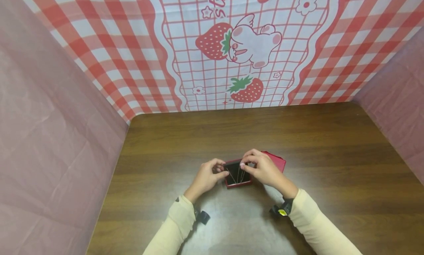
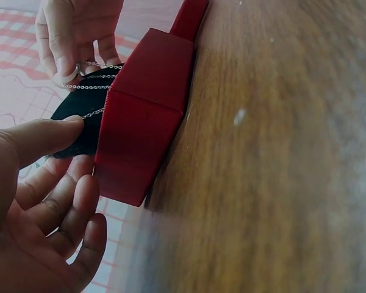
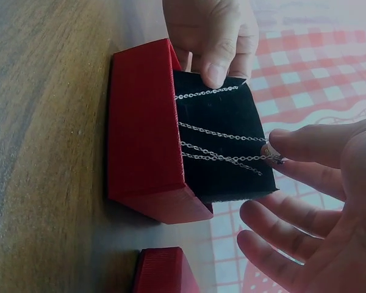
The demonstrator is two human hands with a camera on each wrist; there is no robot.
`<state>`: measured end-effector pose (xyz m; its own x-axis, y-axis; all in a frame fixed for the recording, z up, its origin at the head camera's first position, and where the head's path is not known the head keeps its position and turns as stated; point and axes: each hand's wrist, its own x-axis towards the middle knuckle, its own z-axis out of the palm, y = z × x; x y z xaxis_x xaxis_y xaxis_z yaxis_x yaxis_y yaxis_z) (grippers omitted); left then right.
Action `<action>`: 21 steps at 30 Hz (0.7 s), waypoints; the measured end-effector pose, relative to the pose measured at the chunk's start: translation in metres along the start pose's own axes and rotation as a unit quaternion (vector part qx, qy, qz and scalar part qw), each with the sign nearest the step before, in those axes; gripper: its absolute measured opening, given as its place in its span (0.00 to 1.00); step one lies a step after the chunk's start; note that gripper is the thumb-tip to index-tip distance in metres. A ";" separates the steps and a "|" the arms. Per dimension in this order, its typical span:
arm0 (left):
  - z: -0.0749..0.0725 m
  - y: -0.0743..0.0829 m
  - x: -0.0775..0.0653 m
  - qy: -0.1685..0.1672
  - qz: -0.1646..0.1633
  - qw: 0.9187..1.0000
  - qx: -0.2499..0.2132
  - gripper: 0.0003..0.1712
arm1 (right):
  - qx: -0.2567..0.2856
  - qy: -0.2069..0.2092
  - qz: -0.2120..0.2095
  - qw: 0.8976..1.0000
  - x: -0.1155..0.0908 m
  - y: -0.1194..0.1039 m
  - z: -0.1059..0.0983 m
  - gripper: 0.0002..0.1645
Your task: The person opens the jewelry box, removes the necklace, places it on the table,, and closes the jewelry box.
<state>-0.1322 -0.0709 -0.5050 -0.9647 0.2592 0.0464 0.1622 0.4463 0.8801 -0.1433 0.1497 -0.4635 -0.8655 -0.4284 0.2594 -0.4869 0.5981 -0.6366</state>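
A small red jewellery box (image 3: 143,122) sits on the table between the hands. Its black padded insert (image 3: 219,113) stands tilted up, partly out of the box. Silver strands of a necklace (image 3: 222,135) run across the insert's face, their lower ends hidden inside the box. My left hand (image 1: 207,176) pinches the insert's upper corner, thumb over one strand and fingers behind. At the opposite corner, my right hand (image 1: 263,168) pinches the necklace's end between thumb and index finger, a whitish piece showing there. Its other fingers are spread beside the insert.
A red lid (image 1: 277,161) lies on the brown wooden table (image 1: 165,144), just right of the box and partly behind the right hand. A strawberry-print cloth (image 1: 232,78) hangs at the table's far edge, with pink cloth at both sides.
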 end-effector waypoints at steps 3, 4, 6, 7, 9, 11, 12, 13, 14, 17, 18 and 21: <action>0.000 0.001 0.000 0.002 -0.001 1.000 -0.006 0.15 | 0.001 0.001 0.001 1.000 0.000 0.000 0.000 0.03; 0.000 0.001 0.000 0.004 -0.001 1.000 -0.010 0.15 | 0.003 0.002 0.000 1.000 0.000 0.000 0.000 0.03; 0.000 0.002 0.000 0.008 -0.001 1.000 -0.017 0.15 | 0.006 0.006 -0.001 1.000 0.000 -0.001 -0.001 0.04; 0.000 0.003 0.000 0.010 -0.001 1.000 -0.021 0.15 | 0.008 0.009 -0.002 1.000 0.001 -0.001 -0.001 0.04; -0.001 0.004 0.000 0.014 0.001 0.999 -0.031 0.15 | 0.015 0.017 -0.007 1.000 0.001 -0.002 -0.002 0.04; -0.001 0.006 0.000 0.020 0.000 0.999 -0.038 0.15 | 0.022 0.024 -0.013 0.999 0.001 -0.003 -0.003 0.04; -0.001 0.006 0.000 0.023 0.000 0.999 -0.040 0.15 | 0.025 0.028 -0.016 0.999 0.001 -0.004 -0.003 0.03; -0.001 0.007 0.000 0.026 -0.002 0.999 -0.040 0.16 | 0.027 0.031 -0.019 0.999 0.001 -0.004 -0.004 0.03; -0.001 0.007 0.000 0.029 -0.001 0.999 -0.040 0.16 | 0.029 0.034 -0.022 0.999 0.002 -0.004 -0.004 0.02; -0.001 0.008 0.000 0.040 -0.007 0.998 -0.041 0.17 | 0.032 0.040 -0.028 0.998 0.002 -0.005 -0.005 0.02; -0.001 0.008 0.000 0.043 -0.008 0.998 -0.041 0.17 | 0.032 0.042 -0.029 0.998 0.002 -0.006 -0.005 0.03; -0.001 0.009 0.000 0.052 -0.009 0.997 -0.048 0.17 | 0.033 0.045 -0.031 0.998 0.002 -0.007 -0.006 0.03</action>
<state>-0.1309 -0.0683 -0.4968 -0.9843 0.1597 0.0745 0.1290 0.3649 0.9220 -0.1424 0.1492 -0.4543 -0.8430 -0.3978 0.3621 -0.5328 0.5249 -0.6638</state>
